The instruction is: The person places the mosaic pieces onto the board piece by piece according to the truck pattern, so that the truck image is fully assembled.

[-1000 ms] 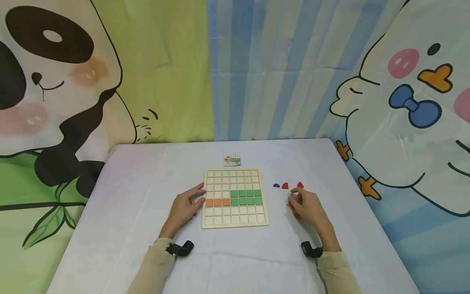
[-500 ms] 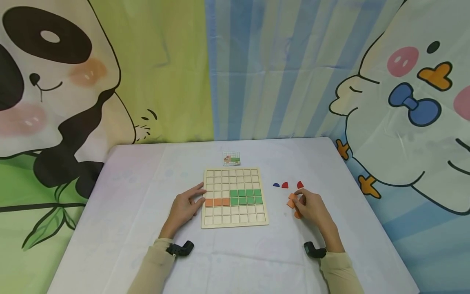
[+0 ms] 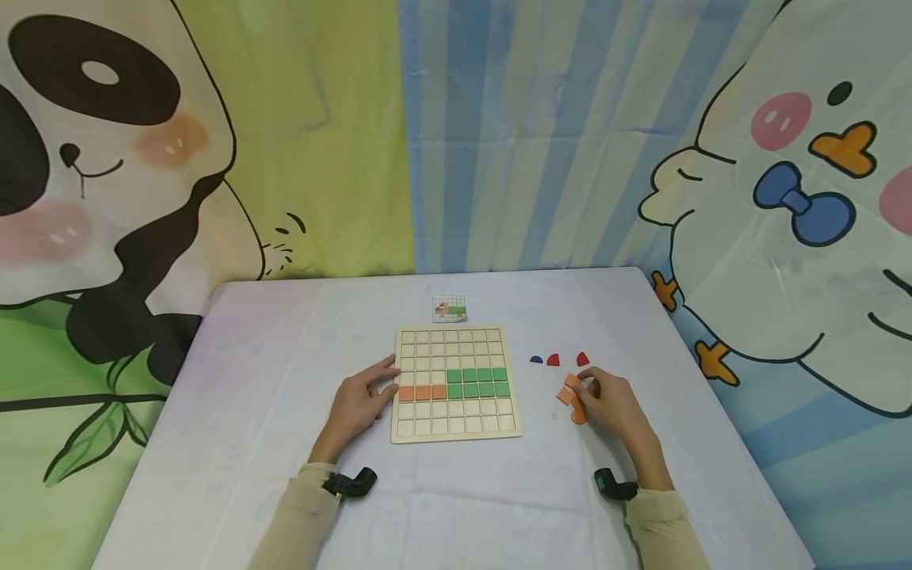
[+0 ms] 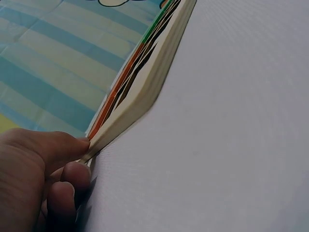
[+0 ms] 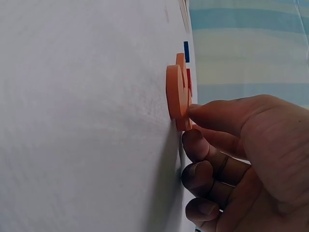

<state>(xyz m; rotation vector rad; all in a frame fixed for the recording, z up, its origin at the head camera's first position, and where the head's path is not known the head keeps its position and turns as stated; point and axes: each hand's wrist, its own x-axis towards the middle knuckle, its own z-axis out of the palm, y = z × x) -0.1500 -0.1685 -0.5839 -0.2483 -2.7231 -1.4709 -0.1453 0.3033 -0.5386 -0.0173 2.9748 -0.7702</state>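
My left hand [image 3: 361,398] holds the left edge of a pale wooden grid board [image 3: 456,428], with the thumb on top and the other fingers curled beside it in the left wrist view. Orange squares [image 3: 423,392] and green squares [image 3: 477,389] fill part of two rows. To the right of the board, my right hand [image 3: 606,400] pinches an orange square tile [image 3: 572,381] between thumb and index finger. Against it lie another orange square [image 3: 564,396] and a rounded orange piece [image 3: 579,416], which overlaps the others in the right wrist view.
Behind the orange pieces lie a blue half-round piece [image 3: 537,359] and two red quarter-round pieces, one on the left [image 3: 552,360] and one on the right [image 3: 583,359]. A small printed pattern card [image 3: 450,309] lies beyond the board on the white-covered table [image 3: 285,332].
My right hand has shifted a little right, uncovering the orange pieces and the right red one. The orange square at its fingertips moved slightly right too. My left hand stays at the board's edge.
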